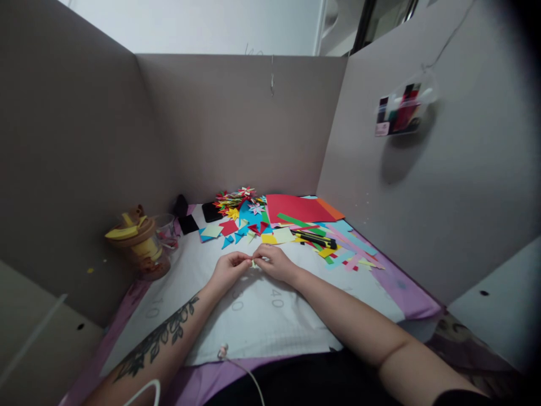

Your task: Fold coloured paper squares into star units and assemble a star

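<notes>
My left hand [231,267] and my right hand [274,261] meet over the middle of the white sheet, fingertips pinched together. Between them is a small pale yellow piece of folded paper [253,263], mostly covered by my fingers. Just beyond my hands lie small folded paper pieces in blue [227,242] and red [256,229], with a flat yellow square [269,239] and a pale green square [284,235]. Finished-looking paper stars [236,198] in mixed colours are heaped farther back. A yellow and black box cutter [315,239] rests to the right.
Paper strips [350,239] spread at the right, near red sheets [296,208]. At the left stand a brown and yellow cup [146,248] and a clear plastic cup [166,230]. A phone [211,212] lies at the back. Grey partitions [236,124] surround the table; a clear pouch [403,110] hangs right.
</notes>
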The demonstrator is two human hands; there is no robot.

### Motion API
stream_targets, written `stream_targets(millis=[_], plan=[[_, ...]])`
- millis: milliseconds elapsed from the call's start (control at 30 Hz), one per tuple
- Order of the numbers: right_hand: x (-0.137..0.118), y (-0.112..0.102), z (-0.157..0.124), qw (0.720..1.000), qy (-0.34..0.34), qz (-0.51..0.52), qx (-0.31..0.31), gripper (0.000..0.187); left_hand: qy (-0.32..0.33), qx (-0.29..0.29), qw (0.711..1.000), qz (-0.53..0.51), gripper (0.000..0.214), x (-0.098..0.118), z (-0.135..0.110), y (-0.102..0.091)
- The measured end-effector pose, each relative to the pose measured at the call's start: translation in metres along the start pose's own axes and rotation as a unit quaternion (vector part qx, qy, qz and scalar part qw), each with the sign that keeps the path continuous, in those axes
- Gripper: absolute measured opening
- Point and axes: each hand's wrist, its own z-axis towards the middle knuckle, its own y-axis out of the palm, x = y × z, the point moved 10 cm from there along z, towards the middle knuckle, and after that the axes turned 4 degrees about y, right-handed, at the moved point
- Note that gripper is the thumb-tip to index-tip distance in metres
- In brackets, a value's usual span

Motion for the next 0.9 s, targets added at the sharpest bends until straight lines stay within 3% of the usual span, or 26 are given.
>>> stream_targets(millis=[600,900], plan=[[-0.006,0.005,-0.002,0.999,-0.026,-0.013,-0.023,0.012,-0.005,-0.032,0.999,0.022,0.027,-0.004,-0.001,0.006],[0.005,0.001,-0.003,0.998,0.046,0.047,0.018,0.004,0.039,-0.028,0.996,0.076,0.021,0.014,-0.003,0.006]])
